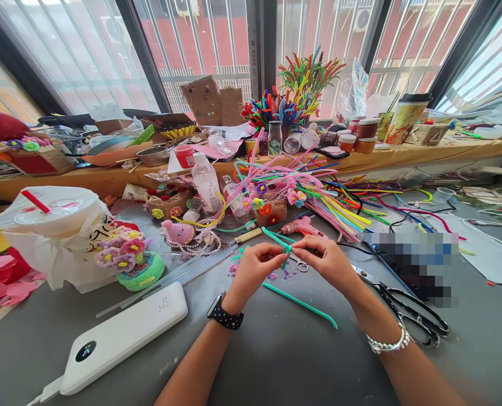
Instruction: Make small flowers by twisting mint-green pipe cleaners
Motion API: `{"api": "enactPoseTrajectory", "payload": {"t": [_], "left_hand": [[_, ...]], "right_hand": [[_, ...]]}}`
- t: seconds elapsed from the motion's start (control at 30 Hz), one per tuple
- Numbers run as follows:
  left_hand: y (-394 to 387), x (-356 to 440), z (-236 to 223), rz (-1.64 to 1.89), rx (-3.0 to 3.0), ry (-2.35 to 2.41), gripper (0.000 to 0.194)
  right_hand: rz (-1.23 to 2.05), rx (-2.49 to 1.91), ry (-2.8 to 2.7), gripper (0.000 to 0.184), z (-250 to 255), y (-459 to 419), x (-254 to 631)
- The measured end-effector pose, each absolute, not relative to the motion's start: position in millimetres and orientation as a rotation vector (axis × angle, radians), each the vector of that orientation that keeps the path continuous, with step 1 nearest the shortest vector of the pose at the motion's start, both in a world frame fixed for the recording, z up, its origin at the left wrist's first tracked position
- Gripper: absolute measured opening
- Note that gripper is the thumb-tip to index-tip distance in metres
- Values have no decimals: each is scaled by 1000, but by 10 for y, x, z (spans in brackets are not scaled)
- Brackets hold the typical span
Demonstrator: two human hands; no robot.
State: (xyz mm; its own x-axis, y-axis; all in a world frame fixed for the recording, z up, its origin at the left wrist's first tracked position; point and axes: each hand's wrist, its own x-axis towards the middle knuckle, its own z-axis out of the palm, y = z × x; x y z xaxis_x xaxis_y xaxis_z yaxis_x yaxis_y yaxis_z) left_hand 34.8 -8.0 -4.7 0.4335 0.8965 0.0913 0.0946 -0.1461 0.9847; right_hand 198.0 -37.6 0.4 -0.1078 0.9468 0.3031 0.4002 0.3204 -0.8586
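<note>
Between my fingertips is a teal pipe cleaner (pixel 273 237), bent into a small bundle, with one long end sticking out to the upper left. My left hand (pixel 257 264) pinches it from the left, a dark dotted watch strap on that wrist. From the right, my right hand (pixel 325 260) pinches the same bundle; a silver bracelet circles that wrist. Another teal pipe cleaner (pixel 304 304) lies straight on the grey table below my hands. Small scissors (pixel 299 264) show partly behind my fingers, among purple and teal scraps.
Large black-handled scissors (pixel 412 313) lie right of my right forearm, beside a blurred phone (pixel 403 270). A white power bank (pixel 126 338) lies at left. Behind are a pink glue gun (pixel 304 226), a pipe cleaner pile (pixel 335 208), bottles (pixel 206 183) and a flower pot (pixel 141 270).
</note>
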Motion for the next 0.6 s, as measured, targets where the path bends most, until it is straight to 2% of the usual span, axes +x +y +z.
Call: {"api": "enactPoseTrajectory", "payload": {"t": [0.2,0.6], "left_hand": [[-109,365,-69,1029,1765,941,20],[-139,374,-73,1042,1851,981,20]], "right_hand": [[761,-1191,-1641,19,-11,-376,1955],[666,-1218,-1702,24,-7,-394,1931]]}}
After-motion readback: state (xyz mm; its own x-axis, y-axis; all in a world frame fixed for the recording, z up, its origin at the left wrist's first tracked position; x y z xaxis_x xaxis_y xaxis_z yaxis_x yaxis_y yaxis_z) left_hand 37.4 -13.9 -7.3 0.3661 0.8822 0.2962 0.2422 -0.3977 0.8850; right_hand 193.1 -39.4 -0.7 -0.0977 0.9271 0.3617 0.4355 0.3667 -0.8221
